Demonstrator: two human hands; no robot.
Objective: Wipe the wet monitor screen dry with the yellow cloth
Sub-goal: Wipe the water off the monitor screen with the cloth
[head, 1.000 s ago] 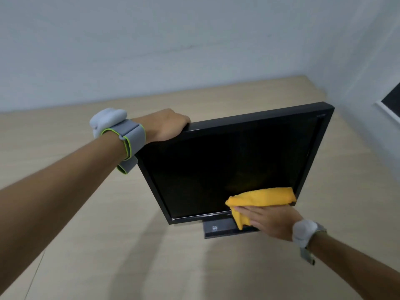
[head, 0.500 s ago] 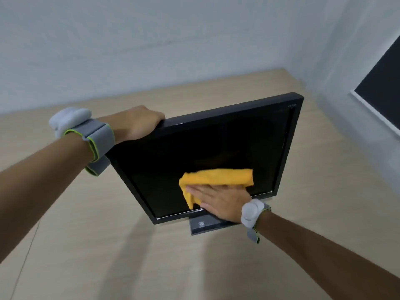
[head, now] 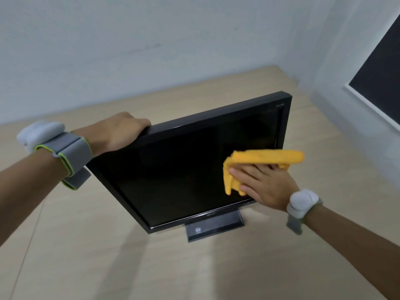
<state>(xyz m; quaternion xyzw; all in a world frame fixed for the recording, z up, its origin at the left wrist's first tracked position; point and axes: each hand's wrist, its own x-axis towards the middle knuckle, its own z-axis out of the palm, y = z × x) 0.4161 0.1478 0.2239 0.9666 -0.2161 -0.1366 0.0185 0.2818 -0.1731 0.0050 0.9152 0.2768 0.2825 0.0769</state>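
A person's right hand [head: 263, 185] pressed the yellow cloth [head: 259, 163] flat-fingered against the right side of the monitor screen [head: 184, 169] on the surface [head: 129, 267], the left hand [head: 116, 133] gripping its top corner; wiping appeared underway, remaining wetness indiscernible.

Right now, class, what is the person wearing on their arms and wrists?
Both forearms are bare, with no sleeves. The left wrist wears a wide grey band edged in lime green, with a rounded pale grey pod. The right wrist wears a similar pale pod on a grey strap.
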